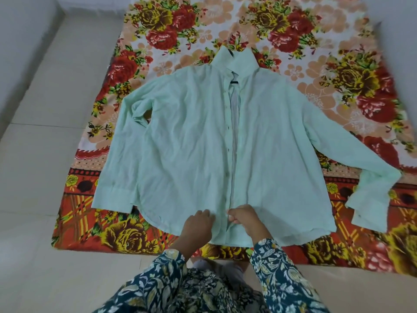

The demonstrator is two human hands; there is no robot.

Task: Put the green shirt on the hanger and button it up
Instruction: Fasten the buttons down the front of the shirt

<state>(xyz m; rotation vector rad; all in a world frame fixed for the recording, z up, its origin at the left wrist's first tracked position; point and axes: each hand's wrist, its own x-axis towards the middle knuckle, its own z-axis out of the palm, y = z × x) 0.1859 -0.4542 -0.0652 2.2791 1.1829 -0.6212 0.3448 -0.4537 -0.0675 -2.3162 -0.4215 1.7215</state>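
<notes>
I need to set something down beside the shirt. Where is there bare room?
Bare blanket beyond the collar; bare floor left of the blanket. Crowded at the hem, where the left hand and right hand hold the green shirt.

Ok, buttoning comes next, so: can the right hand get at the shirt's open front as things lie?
Probably yes: the right hand pinches the green shirt low on its front edge, and the open front lies face up with nothing over it.

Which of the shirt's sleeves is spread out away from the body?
The right sleeve, seen from the person: it angles out over the blanket, cuff bent back. The left sleeve lies close along the shirt's side.
</notes>
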